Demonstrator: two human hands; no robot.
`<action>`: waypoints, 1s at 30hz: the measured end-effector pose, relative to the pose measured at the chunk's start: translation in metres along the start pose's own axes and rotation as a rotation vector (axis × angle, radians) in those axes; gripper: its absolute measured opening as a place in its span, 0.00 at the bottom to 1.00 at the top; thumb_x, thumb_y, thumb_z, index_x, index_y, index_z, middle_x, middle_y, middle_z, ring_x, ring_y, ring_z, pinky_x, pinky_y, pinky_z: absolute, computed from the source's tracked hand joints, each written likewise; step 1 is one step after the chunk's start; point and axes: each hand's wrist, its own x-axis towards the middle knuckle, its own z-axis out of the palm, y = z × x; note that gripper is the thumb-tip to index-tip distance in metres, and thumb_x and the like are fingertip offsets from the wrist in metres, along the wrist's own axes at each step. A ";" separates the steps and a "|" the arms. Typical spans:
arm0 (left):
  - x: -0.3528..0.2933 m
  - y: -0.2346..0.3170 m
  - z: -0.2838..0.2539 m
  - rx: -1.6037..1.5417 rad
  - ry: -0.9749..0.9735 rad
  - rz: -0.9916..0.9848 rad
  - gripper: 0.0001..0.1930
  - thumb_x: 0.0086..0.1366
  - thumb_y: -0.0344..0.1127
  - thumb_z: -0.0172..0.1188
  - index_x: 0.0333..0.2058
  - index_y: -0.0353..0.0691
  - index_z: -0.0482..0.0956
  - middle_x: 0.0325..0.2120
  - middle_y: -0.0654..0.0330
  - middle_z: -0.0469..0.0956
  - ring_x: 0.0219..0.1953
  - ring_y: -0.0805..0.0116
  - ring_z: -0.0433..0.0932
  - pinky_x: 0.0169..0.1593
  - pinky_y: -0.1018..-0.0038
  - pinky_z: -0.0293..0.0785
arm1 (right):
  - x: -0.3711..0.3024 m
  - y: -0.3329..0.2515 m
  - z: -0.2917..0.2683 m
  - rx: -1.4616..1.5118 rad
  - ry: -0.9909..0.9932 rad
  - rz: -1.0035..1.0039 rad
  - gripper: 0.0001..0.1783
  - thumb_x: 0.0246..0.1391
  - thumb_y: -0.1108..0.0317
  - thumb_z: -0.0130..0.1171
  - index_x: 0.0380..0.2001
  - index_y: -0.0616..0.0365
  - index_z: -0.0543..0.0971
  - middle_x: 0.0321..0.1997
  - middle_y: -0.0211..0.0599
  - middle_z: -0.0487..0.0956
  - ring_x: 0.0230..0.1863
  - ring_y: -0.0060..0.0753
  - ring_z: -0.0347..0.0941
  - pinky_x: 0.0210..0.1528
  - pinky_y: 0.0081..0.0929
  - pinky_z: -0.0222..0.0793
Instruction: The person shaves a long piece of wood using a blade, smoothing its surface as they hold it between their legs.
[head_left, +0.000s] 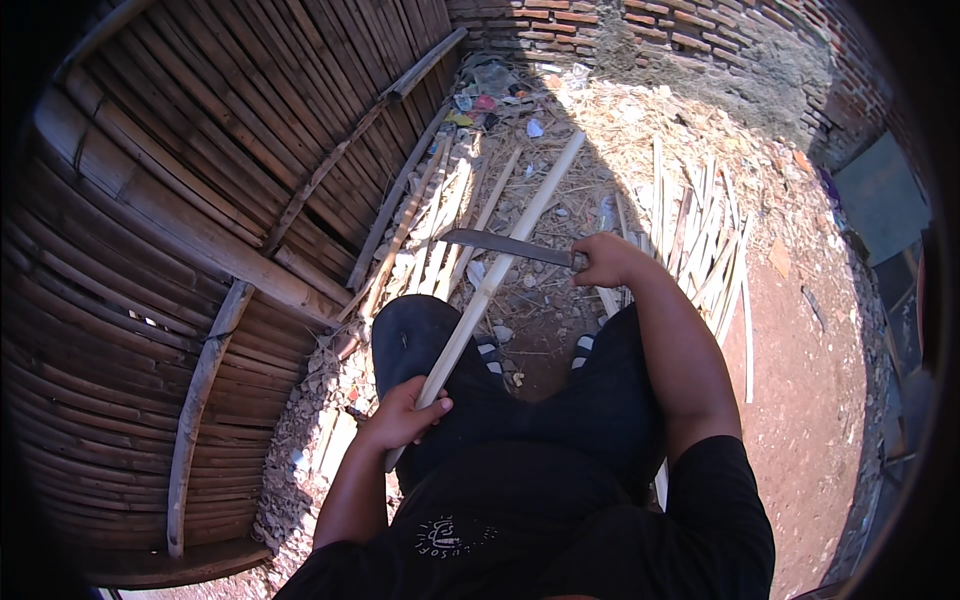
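Knife (530,250) crosses pale strip (484,295); contact unclear.
Left hand (405,413) curled round strip near its lower end; right hand (606,262) closed on handle (579,262). Strip slants forward past left knee (405,325).

The knife (540,253) crosses the strip (480,306) beyond the left hand (402,414).

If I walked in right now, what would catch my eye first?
Probably the long dark knife in the right hand, crossing, in this view, a long pale strip that the left hand grips near its lower end. After that, the loose pale strips on the ground at the right, and the slatted wall filling the left side.
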 end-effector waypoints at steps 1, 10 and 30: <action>0.000 0.000 0.000 0.001 0.001 -0.001 0.17 0.67 0.44 0.67 0.45 0.38 0.75 0.24 0.64 0.75 0.17 0.77 0.70 0.21 0.76 0.67 | 0.000 0.000 0.000 -0.004 0.001 -0.001 0.29 0.42 0.53 0.73 0.47 0.57 0.83 0.41 0.52 0.84 0.48 0.55 0.81 0.53 0.45 0.75; 0.001 0.000 0.000 0.007 -0.002 0.004 0.17 0.67 0.44 0.67 0.44 0.39 0.75 0.23 0.64 0.75 0.16 0.78 0.69 0.20 0.76 0.67 | -0.001 0.003 0.002 -0.018 0.018 0.003 0.27 0.41 0.54 0.73 0.44 0.58 0.83 0.40 0.52 0.84 0.47 0.55 0.81 0.51 0.47 0.75; 0.001 0.001 0.000 0.011 0.000 0.000 0.17 0.67 0.44 0.67 0.45 0.38 0.75 0.24 0.64 0.75 0.17 0.78 0.70 0.21 0.76 0.67 | -0.001 -0.001 0.002 -0.025 0.024 -0.019 0.27 0.42 0.53 0.73 0.41 0.62 0.82 0.39 0.54 0.83 0.46 0.57 0.80 0.50 0.48 0.74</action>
